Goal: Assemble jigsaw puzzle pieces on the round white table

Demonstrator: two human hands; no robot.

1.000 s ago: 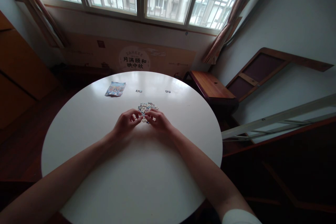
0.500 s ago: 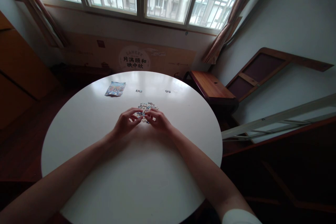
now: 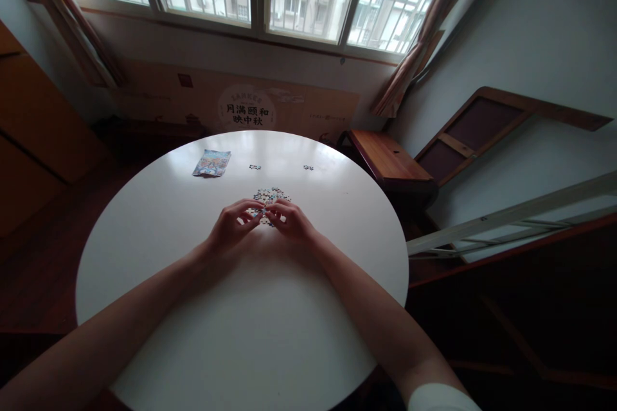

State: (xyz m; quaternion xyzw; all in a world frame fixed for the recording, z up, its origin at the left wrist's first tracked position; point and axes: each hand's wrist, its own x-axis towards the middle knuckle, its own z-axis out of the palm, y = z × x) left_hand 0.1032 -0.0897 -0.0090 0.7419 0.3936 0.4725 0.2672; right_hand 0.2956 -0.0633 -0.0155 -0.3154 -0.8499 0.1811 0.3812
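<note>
A small heap of jigsaw puzzle pieces (image 3: 271,195) lies near the middle of a round white table (image 3: 193,257). My left hand (image 3: 231,223) and my right hand (image 3: 292,221) rest on the table just in front of the heap, fingertips meeting. Both hands are pinched on small puzzle pieces held between them, at the near edge of the heap. The pieces in the fingers are mostly hidden.
A colourful picture card (image 3: 212,163) lies at the far left of the table. Two tiny clusters of pieces (image 3: 255,167) (image 3: 308,167) lie beyond the heap. A wooden bench (image 3: 385,160) stands to the right, and a cardboard panel (image 3: 241,106) leans under the window.
Almost nothing differs; the fingertips shift very slightly against each other at the same spot by the heap.
</note>
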